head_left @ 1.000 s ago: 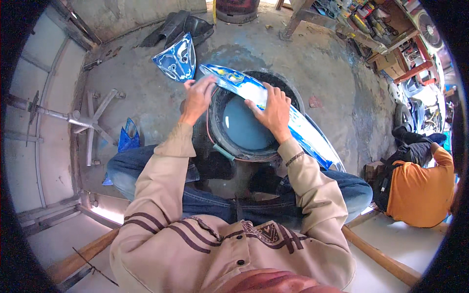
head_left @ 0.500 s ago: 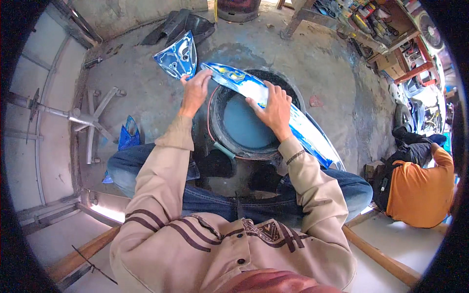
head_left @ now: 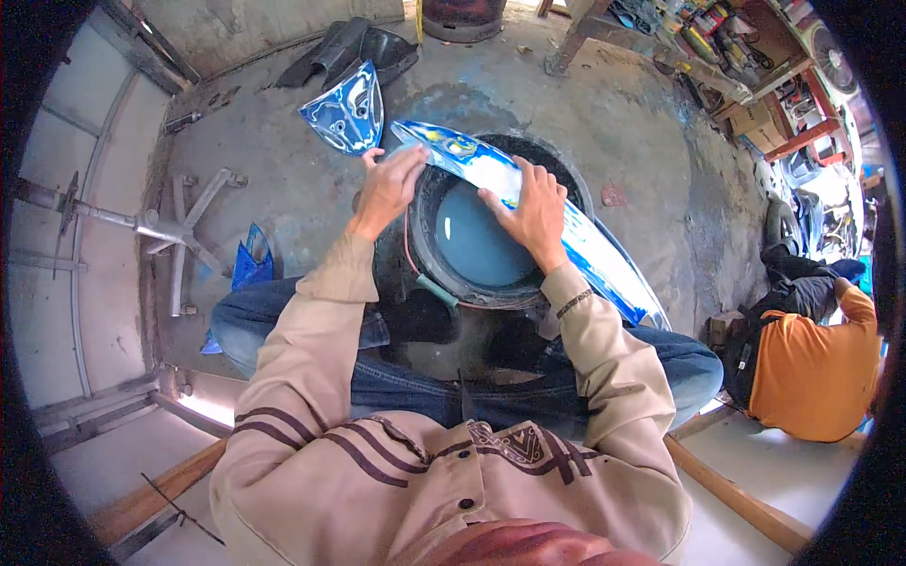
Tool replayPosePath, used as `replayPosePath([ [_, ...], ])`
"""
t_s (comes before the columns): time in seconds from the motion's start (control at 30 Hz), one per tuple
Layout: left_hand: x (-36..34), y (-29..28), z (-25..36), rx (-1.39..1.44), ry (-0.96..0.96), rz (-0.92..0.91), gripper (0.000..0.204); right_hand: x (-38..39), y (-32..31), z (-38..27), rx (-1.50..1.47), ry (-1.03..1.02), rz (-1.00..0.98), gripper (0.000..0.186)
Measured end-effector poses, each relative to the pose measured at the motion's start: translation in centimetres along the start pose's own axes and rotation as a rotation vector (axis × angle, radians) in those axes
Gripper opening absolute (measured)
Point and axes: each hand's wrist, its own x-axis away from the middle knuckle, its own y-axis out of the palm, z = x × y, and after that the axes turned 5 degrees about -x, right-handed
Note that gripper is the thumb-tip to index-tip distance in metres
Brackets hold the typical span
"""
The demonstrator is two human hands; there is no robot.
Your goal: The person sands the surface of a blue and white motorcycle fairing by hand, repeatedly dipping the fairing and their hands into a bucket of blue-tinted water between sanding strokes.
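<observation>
My right hand grips a long blue-and-white painted panel that lies diagonally over a black bucket of cloudy blue-grey water. My left hand is at the panel's narrow left end, its fingers bent and slightly blurred against the near edge; whatever may be under them I cannot make out. A triangular blue-and-white part with holes lies on the floor just beyond my left hand.
Black plastic pieces lie behind. A wheeled metal stand and blue pieces are at left. A cluttered wooden bench is at upper right. A person in orange sits at right, beside vehicle parts.
My left hand has shifted back and forth along the panel's left end, most recently a little rightward. My right hand and the panel stay almost in place.
</observation>
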Motion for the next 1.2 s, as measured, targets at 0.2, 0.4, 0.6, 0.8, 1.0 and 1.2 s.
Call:
replayPosePath([
  [0.2,-0.9,0.0,-0.3,-0.054,-0.212,-0.008,0.021,-0.2,0.3,-0.7,-0.002,-0.008,0.006,0.090],
  [0.4,-1.0,-0.1,-0.5,-0.042,-0.078,0.007,0.024,0.0,0.0,-0.3,0.010,0.000,0.009,0.089],
  [0.6,0.2,0.5,-0.2,-0.026,-0.129,0.000,0.023,0.0,0.0,-0.4,-0.002,0.003,-0.002,0.090],
  [0.8,-1.3,-0.1,-2.2,-0.037,-0.241,-0.009,0.023,-0.2,0.4,-0.5,0.002,-0.020,0.017,0.090],
  [1.0,-0.4,0.2,-1.4,-0.008,-0.068,0.005,0.025,0.2,0.1,-0.1,0.020,0.006,-0.009,0.090],
  [1.2,-0.4,0.9,-0.5,0.002,-0.147,0.052,0.020,-0.3,0.2,-0.4,0.001,-0.010,0.011,0.089],
])
